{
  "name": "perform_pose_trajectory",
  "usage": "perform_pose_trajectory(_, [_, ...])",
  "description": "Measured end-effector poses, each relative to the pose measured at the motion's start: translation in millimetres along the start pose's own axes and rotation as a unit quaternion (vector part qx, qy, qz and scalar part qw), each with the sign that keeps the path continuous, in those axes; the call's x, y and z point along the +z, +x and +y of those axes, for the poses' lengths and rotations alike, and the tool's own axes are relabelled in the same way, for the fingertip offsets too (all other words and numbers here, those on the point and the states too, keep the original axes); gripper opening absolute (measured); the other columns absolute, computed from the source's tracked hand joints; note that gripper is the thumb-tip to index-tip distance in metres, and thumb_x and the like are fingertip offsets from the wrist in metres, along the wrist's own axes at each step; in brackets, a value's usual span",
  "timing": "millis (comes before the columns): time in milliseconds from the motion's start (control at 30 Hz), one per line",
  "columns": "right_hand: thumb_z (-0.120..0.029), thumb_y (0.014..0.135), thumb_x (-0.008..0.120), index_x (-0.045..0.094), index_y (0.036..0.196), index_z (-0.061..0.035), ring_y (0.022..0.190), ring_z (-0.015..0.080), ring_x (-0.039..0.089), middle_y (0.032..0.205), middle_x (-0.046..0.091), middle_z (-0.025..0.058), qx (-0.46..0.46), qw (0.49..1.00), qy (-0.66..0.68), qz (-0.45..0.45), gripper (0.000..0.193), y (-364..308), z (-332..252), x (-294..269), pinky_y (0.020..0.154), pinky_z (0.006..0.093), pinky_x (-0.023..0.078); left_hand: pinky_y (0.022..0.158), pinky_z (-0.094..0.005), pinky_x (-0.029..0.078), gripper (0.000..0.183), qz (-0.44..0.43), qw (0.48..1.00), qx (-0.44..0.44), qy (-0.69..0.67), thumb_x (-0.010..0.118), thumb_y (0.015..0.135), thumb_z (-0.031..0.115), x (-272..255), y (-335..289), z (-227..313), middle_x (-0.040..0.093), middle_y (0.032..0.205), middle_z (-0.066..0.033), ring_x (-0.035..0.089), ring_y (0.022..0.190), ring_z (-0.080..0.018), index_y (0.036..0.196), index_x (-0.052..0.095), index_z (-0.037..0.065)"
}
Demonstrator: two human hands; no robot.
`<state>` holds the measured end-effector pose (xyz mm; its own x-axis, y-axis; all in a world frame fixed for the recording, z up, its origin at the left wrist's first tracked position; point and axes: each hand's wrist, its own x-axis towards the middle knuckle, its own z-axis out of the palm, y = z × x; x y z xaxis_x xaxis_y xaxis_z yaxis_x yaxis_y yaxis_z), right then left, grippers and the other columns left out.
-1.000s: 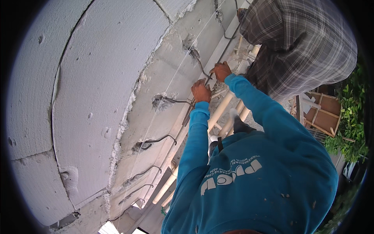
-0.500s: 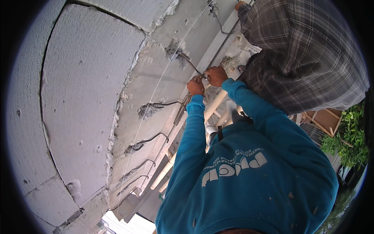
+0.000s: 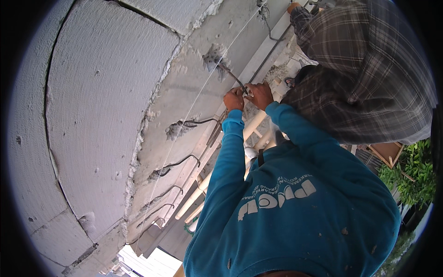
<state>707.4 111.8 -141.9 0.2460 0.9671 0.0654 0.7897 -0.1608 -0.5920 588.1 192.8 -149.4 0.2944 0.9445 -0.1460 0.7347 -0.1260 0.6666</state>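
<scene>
A bent steel reinforcing bar point(image 3: 236, 79) sticks out of a chipped hole in the concrete beam, its hooked end reaching my hands. My left hand point(image 3: 234, 99) is closed around the bars at that hook. Just to its right, my right hand point(image 3: 260, 95) has its fingers curled and pinched at the same joint; whatever is between them is too small to make out. Long dark steel bars point(image 3: 213, 134) run along the beam's edge below my left hand. Both forearms are in blue sleeves.
A co-worker in a plaid shirt point(image 3: 364, 74) bends close on my right, one hand point(image 3: 293, 7) at the beam farther up. A white string line point(image 3: 196, 102) crosses the beam. More bent bars point(image 3: 184, 159) protrude at lower left. Pale poles point(image 3: 198, 196) stand below; a block wall point(image 3: 106, 92) is left.
My right hand has turned and shifted slightly down and right, its fingers now pointing at the joint. My left hand stays at the bars. The view has shifted a little.
</scene>
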Motion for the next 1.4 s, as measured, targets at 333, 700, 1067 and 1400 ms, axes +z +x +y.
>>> perform_pose_trajectory(333, [-0.008,0.084,0.065,0.06,0.104,-0.0045,0.074,0.0362,0.063,0.08,0.065,0.0189,0.023,0.995,0.08,0.053,0.021,7.8,12.4,19.7,0.071,0.045,0.046,0.072,-0.0381,0.052,0.017,0.06,0.996,0.046,-0.043,0.067,0.084,0.021,-1.4,-7.6,-1.6,0.07,0.084,-0.0155,0.069,0.075,-0.0301,0.091,0.074,0.008])
perform_pose_trajectory(700, [-0.01,0.086,0.064,0.059,0.103,-0.0047,0.072,0.0376,0.064,0.074,0.064,0.0199,0.055,0.983,0.118,0.131,0.018,1.3,2.4,26.4,0.061,0.0464,0.05,0.074,-0.0384,0.051,0.017,0.025,0.999,0.002,0.02,0.069,0.081,0.018,5.9,1.2,-0.2,0.07,0.086,-0.0185,0.068,0.077,-0.0303,0.094,0.074,0.008])
perform_pose_trajectory(1067, [0.0,0.082,0.062,0.06,0.103,-0.0032,0.08,0.0375,0.065,0.089,0.065,0.02,0.015,0.975,0.166,0.147,0.022,1.7,13.6,41.7,0.066,0.0442,0.052,0.074,-0.036,0.051,0.015,0.037,0.991,0.109,-0.073,0.071,0.079,0.016,12.0,6.9,-0.1,0.071,0.085,-0.0165,0.068,0.081,-0.0262,0.087,0.074,0.004])
perform_pose_trajectory(1400, [0.0,0.08,0.063,0.061,0.098,-0.005,0.087,0.0364,0.058,0.091,0.057,0.0151,0.009,0.972,0.143,0.186,0.019,0.2,3.6,29.1,0.072,0.0449,0.049,0.073,-0.0353,0.052,0.014,0.097,0.982,-0.018,-0.162,0.072,0.079,0.018,12.7,-11.9,11.7,0.071,0.083,-0.0156,0.068,0.077,-0.0266,0.084,0.075,0.006])
